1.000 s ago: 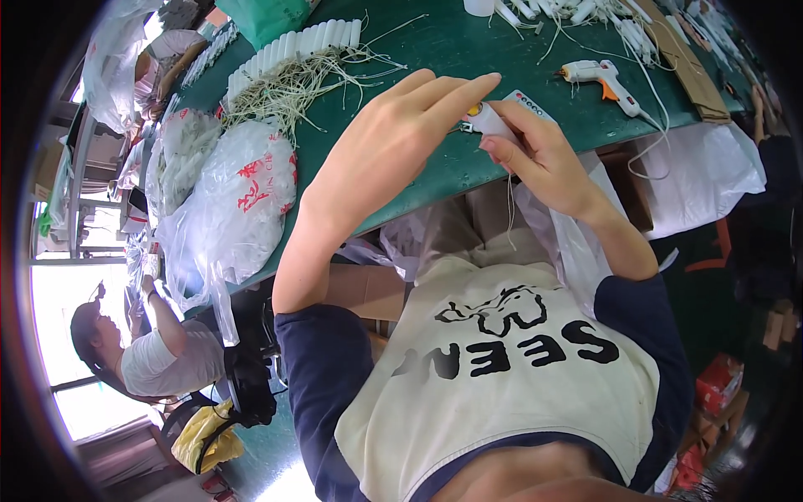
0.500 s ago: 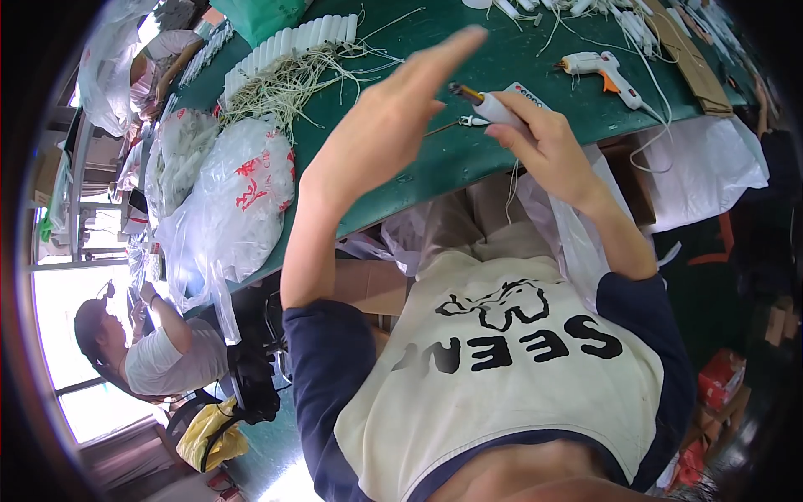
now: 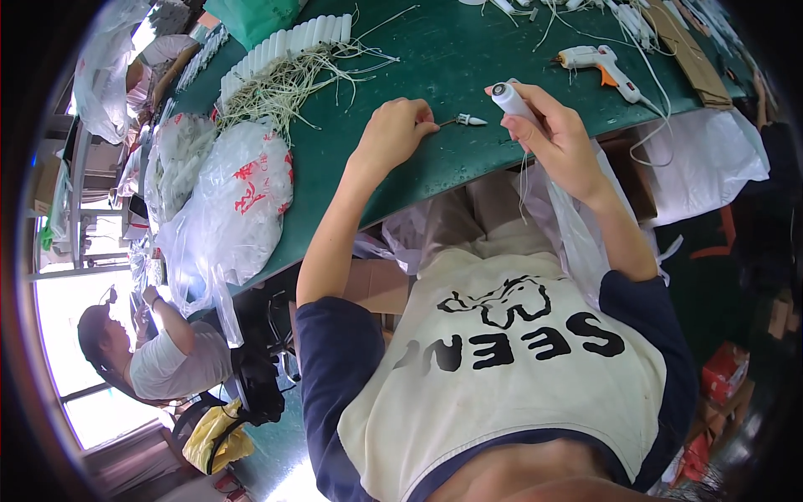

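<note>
Two hands, right hand (image 3: 559, 138) gripping white tube (image 3: 512, 100)

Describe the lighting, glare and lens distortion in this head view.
Head view: daylight from the window at lower left burns out to white; the green table catches soft sheen near its edge; fisheye bends that edge and darkens the corners; the right hand and its white tube stay sharp.
</note>
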### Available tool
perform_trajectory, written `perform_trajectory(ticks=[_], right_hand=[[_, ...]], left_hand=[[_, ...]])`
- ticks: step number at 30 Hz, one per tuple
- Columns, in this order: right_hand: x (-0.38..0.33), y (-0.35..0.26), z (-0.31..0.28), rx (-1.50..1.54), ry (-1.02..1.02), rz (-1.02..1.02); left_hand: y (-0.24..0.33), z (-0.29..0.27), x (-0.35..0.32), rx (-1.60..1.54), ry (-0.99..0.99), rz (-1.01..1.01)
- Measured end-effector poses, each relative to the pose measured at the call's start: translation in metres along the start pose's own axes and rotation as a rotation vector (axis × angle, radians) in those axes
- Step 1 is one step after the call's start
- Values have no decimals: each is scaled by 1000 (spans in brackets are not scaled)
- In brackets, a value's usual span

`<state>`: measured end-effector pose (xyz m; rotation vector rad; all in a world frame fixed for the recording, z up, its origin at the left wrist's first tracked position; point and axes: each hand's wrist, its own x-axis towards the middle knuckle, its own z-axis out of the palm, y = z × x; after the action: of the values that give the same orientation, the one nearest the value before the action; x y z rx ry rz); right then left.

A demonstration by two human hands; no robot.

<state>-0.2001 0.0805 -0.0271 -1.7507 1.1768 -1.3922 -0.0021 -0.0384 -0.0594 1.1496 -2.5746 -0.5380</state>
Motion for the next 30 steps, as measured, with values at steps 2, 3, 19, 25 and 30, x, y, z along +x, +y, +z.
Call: perform_trajectory(ticks=[2,3,19,25,30], right_hand=[[-2,3,0,18,-11,41],[-2,3,0,20,-13,42],[-5,-1,-1,37,-21,0],[-8,-2,1,139,-29,53],[-10,4,4,262,-22,71]], left_hand=[[2,-1,0,39,1,10],[4,-2,-1,78,3,19],[79,-46,-17,-1242,-301,-164],[72,-41,-14,-1330,-372,-125],[79,-42,-16,-1379,-462,-76]])
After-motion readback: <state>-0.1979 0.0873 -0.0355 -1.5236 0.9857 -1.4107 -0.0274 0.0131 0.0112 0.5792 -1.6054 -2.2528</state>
